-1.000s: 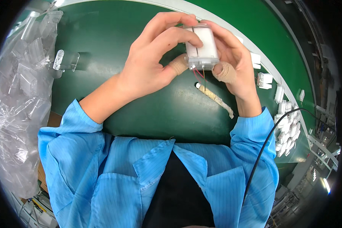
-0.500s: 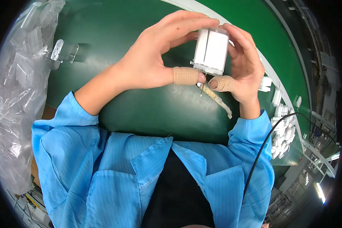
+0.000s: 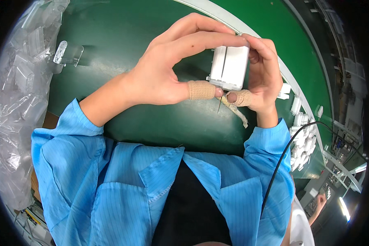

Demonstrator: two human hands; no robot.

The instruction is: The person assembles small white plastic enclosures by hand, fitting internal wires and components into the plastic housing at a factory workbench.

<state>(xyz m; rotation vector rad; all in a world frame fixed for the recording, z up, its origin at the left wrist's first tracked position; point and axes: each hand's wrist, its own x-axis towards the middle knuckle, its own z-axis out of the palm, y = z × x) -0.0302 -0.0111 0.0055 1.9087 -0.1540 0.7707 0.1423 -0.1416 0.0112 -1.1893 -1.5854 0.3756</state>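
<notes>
A white box-shaped plastic part (image 3: 234, 67) with a clear edge and a dark slot down its face is held between my two hands above the green table (image 3: 176, 127). My left hand (image 3: 162, 67) curves round it, fingers across its far end and bandaged thumb at its near end. From the other side my right hand (image 3: 267, 80) grips it, fingertips at the far corner and bandaged thumb by the near edge. Below the thumbs hangs a thin tool with a yellowish wrapped handle (image 3: 240, 116) and a metal pin; how it is held is hidden.
On the left lies a large clear bag (image 3: 18, 110) of transparent plastic pieces, with one loose clear piece (image 3: 69, 55) beside it. Several white parts (image 3: 302, 141) are heaped at right. A black cable (image 3: 279, 166) crosses my right sleeve. Another person's hand (image 3: 321, 201) shows at lower right.
Both hands have brought the white part slightly nearer and tilted it; my left fingers now cover more of its far end. Another person's hand has appeared at lower right.
</notes>
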